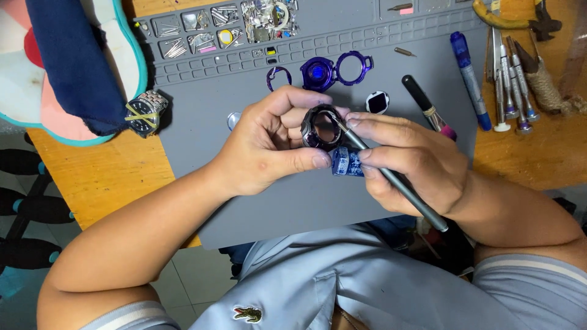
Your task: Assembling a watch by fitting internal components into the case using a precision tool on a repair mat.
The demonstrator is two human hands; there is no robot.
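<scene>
Hands meet over the middle of a grey work mat that covers most of a wooden desk. The left hand is closed around a dark round watch case, thumb below and fingers curled over its top, holding it tilted so its open face shows. The right hand grips a slim grey tool like a pen, with its fine tip touching the inner rim of the watch case on the right side. Just under the two hands, on the mat, lies a small blue and white block, partly hidden by the thumbs. Beyond the hands, further up the mat, sit a purple translucent watch shell and a purple ring touching each other, with a thin purple loop to their left. A small black and white round piece lies just beside the right hand's fingertips, and a black-handled tool lies slanted near it. A blue pen lies further right on the mat. At the mat's far edge, moulded compartments hold small metal parts. On the bare desk to the right stands a row of small screwdrivers, with yellow-handled pliers above them. A steel wristwatch rests at the left edge of the mat, near a dark blue cloth.
</scene>
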